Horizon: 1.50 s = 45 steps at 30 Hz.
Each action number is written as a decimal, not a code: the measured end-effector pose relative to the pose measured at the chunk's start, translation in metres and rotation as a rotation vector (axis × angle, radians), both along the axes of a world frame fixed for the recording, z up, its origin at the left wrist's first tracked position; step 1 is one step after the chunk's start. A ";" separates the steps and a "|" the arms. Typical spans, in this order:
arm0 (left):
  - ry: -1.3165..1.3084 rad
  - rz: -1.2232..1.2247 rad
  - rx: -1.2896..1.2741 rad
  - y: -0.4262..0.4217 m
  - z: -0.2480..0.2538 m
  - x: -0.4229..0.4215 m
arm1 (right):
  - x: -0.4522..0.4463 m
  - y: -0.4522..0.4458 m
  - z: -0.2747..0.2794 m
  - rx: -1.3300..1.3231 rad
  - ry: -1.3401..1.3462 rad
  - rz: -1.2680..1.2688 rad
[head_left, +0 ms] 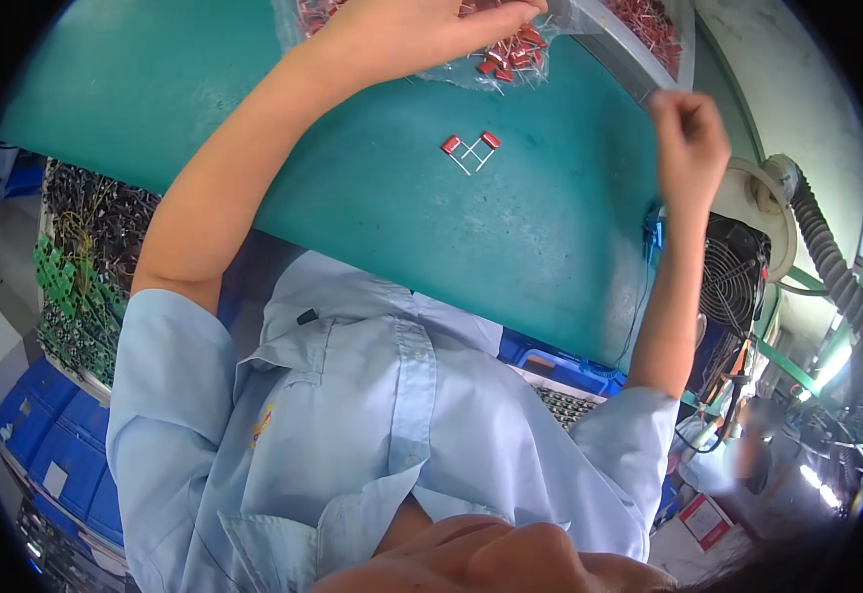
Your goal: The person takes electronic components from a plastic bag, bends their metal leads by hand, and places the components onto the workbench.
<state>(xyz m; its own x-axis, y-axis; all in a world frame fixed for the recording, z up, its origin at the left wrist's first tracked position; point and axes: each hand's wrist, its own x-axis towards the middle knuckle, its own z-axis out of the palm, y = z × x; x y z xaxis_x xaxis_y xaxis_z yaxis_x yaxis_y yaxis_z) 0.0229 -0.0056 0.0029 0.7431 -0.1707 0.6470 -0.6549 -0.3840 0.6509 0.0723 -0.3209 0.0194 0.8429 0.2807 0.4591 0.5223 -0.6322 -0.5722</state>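
My left hand (407,35) is over a clear plastic bag of red two-legged components (520,54) at the top; its thumb points right, and the frame's edge cuts off its other fingers. What it holds, if anything, is hidden. At the upper right, my right hand (690,138) is closed, fingers curled and slightly blurred, beside the lower end of a grey strip (614,49). Whatever it grips is too small to make out. Two loose red components (451,144) (491,139) lie on the green mat (382,198) between my hands, their legs crossing.
More red components (649,30) lie beyond the strip. Green circuit boards (71,287) and blue bins (66,445) stand left. At the right are a black fan (733,272) and a grey flexible hose (822,227). A blue cord (641,306) hangs near my right forearm.
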 end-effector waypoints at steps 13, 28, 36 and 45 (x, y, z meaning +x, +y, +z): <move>-0.060 0.022 0.045 0.005 -0.008 0.002 | -0.065 0.086 -0.007 -0.260 0.320 0.458; -0.056 0.009 0.071 0.000 -0.005 0.001 | -0.108 0.030 0.008 0.125 0.713 0.200; -0.039 -0.012 0.096 -0.002 0.001 -0.004 | -0.106 0.015 0.017 -0.120 0.795 0.212; -0.030 -0.003 0.120 -0.001 -0.003 0.000 | -0.066 0.038 0.027 -0.566 0.821 0.491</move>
<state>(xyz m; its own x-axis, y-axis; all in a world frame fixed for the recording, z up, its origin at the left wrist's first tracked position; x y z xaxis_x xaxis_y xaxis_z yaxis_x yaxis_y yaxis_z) 0.0231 -0.0068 -0.0006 0.7228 -0.2503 0.6441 -0.6749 -0.4558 0.5803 0.0064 -0.2824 0.0469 0.5719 0.6598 -0.4875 0.3819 -0.7401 -0.5536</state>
